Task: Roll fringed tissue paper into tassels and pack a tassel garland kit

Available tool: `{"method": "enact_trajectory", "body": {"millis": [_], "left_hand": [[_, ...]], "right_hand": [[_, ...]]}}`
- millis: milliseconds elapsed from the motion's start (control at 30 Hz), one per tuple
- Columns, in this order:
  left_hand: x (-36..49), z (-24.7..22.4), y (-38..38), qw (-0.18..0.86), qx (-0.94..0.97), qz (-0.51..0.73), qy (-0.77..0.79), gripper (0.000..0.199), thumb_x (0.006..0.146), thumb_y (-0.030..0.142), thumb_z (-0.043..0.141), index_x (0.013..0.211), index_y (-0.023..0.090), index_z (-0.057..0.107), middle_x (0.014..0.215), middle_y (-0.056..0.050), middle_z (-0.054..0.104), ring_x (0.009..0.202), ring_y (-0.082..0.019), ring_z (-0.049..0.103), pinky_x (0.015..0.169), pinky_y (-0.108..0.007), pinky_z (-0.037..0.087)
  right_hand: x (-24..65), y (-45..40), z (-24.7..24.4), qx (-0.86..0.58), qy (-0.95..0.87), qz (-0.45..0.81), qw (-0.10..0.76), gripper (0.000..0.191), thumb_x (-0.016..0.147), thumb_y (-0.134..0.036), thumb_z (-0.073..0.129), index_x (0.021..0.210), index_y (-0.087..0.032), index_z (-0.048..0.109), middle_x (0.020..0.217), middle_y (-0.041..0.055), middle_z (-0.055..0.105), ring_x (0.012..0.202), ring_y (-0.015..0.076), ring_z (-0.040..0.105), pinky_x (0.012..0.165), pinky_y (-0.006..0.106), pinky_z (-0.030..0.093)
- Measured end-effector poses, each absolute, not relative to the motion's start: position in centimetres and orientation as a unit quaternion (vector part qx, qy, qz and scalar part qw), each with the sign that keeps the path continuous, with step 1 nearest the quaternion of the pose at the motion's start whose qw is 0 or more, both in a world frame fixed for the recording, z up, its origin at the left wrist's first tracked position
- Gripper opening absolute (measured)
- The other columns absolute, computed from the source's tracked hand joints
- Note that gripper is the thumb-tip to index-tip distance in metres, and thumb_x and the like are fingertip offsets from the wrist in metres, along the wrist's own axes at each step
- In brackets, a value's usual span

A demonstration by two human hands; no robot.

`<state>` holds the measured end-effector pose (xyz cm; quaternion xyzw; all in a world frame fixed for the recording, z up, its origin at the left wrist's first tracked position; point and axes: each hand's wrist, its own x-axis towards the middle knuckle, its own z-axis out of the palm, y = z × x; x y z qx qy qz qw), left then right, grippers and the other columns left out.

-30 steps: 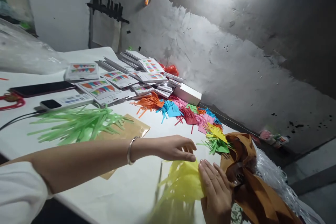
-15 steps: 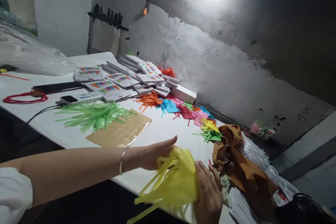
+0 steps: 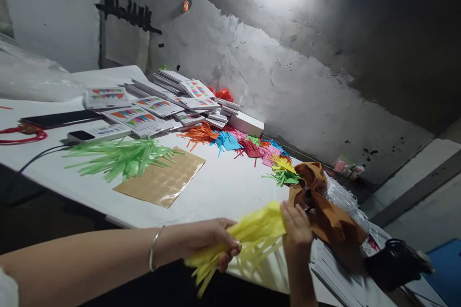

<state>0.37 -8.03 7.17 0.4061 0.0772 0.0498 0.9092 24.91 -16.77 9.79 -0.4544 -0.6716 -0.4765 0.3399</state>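
A yellow tissue-paper tassel (image 3: 260, 224) with cut fringe strips is stretched between my two hands, over the near edge of the white table. My left hand (image 3: 216, 241), with a silver bangle at the wrist, is closed round the fringe; loose strip ends hang out below it. At the uncut end, my right hand (image 3: 298, 228) grips the paper's edge, its thumb hidden behind. A green fringed tassel (image 3: 124, 157) lies left of them, partly over a brown sheet of clear round stickers (image 3: 165, 180).
White cards with printed bunting (image 3: 139, 117) are piled at the back left, near a dark phone (image 3: 61, 119) and a white device (image 3: 99, 133). Several coloured tassels (image 3: 230, 141) line the table's far side. Brown cloth (image 3: 331, 211) and a white paper stack (image 3: 334, 273) lie at right.
My left hand has gone from lying open beside the yellow fringe to closing round it. The tassel is now gathered and drawn straight, and my right hand has risen slightly with its end.
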Motion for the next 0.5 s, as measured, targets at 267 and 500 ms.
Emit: {"method": "enact_trajectory", "body": {"millis": [267,500], "left_hand": [[-2.7,10.2,0.2,0.798,0.57,0.127,0.152,0.048,0.067,0.032,0.084,0.106,0.014,0.064,0.081,-0.001,0.06,0.056,-0.009,0.051,0.052,-0.022,0.047],[-12.0,6.8,6.6,0.552,0.715,0.126,0.41,0.052,0.073,0.057,0.07,0.106,0.018,0.062,0.087,-0.006,0.066,0.077,-0.023,0.063,0.062,-0.029,0.05]], "right_hand": [[22.7,-17.6,11.8,-0.468,-0.684,-0.509,0.234,0.042,0.092,0.006,0.039,0.127,-0.003,0.061,0.125,0.0195,0.068,0.131,0.0263,0.055,0.113,0.047,0.041],[15.1,-12.5,-2.2,-0.512,-0.76,-0.276,0.288,0.045,0.087,0.003,0.036,0.116,-0.01,0.068,0.12,0.0116,0.072,0.119,0.022,0.064,0.113,0.041,0.041]]}}
